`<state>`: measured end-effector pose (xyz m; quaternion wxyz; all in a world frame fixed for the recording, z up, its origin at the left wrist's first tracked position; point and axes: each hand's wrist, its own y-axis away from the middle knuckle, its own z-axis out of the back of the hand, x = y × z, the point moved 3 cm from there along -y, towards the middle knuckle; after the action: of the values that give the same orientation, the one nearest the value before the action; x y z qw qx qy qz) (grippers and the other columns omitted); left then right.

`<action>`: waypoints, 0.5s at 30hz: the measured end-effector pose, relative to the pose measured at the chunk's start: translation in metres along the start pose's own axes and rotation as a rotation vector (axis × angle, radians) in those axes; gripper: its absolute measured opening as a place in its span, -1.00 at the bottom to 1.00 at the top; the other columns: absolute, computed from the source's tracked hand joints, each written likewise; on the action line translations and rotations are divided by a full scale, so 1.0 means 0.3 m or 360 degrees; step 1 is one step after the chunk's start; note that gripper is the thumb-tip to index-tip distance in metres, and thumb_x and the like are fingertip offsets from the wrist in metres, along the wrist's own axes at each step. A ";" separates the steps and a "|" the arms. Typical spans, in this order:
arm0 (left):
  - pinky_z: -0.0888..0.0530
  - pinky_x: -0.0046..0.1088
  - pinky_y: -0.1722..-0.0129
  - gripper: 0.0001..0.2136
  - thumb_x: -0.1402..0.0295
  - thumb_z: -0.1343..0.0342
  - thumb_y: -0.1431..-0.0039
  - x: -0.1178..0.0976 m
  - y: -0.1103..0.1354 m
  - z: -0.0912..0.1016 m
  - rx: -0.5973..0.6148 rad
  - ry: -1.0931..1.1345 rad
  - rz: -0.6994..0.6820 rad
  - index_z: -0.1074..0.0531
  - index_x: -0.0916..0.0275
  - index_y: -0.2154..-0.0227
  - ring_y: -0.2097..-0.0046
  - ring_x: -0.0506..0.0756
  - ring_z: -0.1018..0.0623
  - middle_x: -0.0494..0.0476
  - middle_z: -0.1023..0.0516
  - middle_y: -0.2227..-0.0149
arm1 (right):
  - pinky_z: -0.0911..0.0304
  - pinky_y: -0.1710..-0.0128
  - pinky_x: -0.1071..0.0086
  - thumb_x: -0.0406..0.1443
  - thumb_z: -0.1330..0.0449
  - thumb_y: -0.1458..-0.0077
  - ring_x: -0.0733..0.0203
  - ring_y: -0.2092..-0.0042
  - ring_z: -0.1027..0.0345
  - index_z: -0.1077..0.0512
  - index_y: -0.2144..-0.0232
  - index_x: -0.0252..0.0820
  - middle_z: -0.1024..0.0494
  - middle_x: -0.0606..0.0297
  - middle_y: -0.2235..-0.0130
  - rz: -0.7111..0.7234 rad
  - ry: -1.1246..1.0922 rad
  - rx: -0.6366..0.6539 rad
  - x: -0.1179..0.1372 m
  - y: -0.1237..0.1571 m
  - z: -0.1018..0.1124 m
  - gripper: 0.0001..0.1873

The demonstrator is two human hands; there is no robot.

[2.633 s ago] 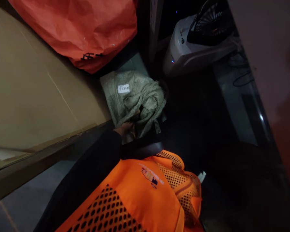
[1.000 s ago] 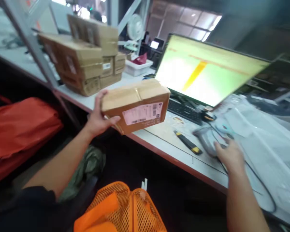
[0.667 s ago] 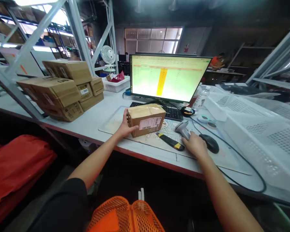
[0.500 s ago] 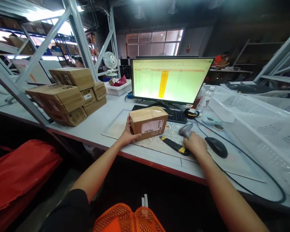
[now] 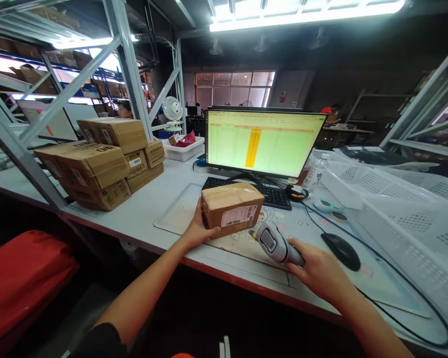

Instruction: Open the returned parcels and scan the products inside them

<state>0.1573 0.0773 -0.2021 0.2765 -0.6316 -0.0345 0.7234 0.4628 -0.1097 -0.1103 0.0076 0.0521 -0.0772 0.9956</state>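
A brown cardboard box (image 5: 232, 206) with a white barcode label on its front rests on the desk mat. My left hand (image 5: 199, 226) grips its left end, thumb on the front face. In my right hand (image 5: 309, 261) is a grey barcode scanner (image 5: 274, 243), held by the handle with its head tilted toward the box. The scanner covers most of a utility knife, of which only a yellow tip shows. A black mouse (image 5: 341, 251) lies to the right of my right hand.
Several cardboard boxes (image 5: 93, 164) are stacked at the left by a metal rack post. A monitor (image 5: 265, 144) and keyboard (image 5: 274, 196) stand behind the box. White plastic baskets (image 5: 406, 219) line the right side. A black cable (image 5: 406, 258) loops across the desk's right.
My right hand has lifted the scanner off the mat and brought it leftward and nearer, over the knife. My left hand stays on the box. The camera view has tilted up.
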 end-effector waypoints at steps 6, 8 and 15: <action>-0.10 0.06 -0.45 0.31 0.12 -0.44 0.02 -0.018 0.021 0.159 0.0033 0.0027 0.0156 0.56 0.01 -0.47 -0.46 0.33 -0.17 0.36 -0.02 -0.48 | -0.40 0.15 0.13 -0.08 -0.06 -0.31 -0.17 0.05 -0.56 -0.47 -0.13 -0.14 -0.65 0.06 0.10 -0.0507 0.0179 0.0069 -0.136 -0.090 -0.054 -0.53; -0.06 0.05 -0.47 0.32 0.10 -0.43 0.02 -0.017 0.035 0.220 0.0033 0.0026 0.0201 0.58 0.02 -0.46 -0.47 0.32 -0.14 0.35 0.03 -0.49 | -0.41 0.14 0.09 -0.07 -0.02 -0.34 -0.21 0.03 -0.55 -0.46 -0.14 -0.22 -0.63 -0.03 0.05 -0.0662 0.0224 0.0073 -0.180 -0.106 -0.083 -0.50; -0.05 -0.05 -0.49 0.28 0.06 -0.40 0.01 0.012 0.054 0.272 -0.0010 -0.0022 0.0327 0.52 0.08 -0.48 -0.48 0.31 -0.12 0.33 -0.02 -0.49 | -0.40 0.07 0.01 0.04 0.01 -0.34 -0.30 -0.03 -0.49 -0.53 -0.01 -0.37 -0.58 -0.22 0.00 -0.0833 0.0242 0.0071 -0.241 -0.181 -0.051 -0.38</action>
<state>0.0753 0.0897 -0.1955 0.1987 -0.6277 0.0262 0.7522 0.5344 -0.0541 -0.1246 0.2694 -0.0044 -0.0385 0.9623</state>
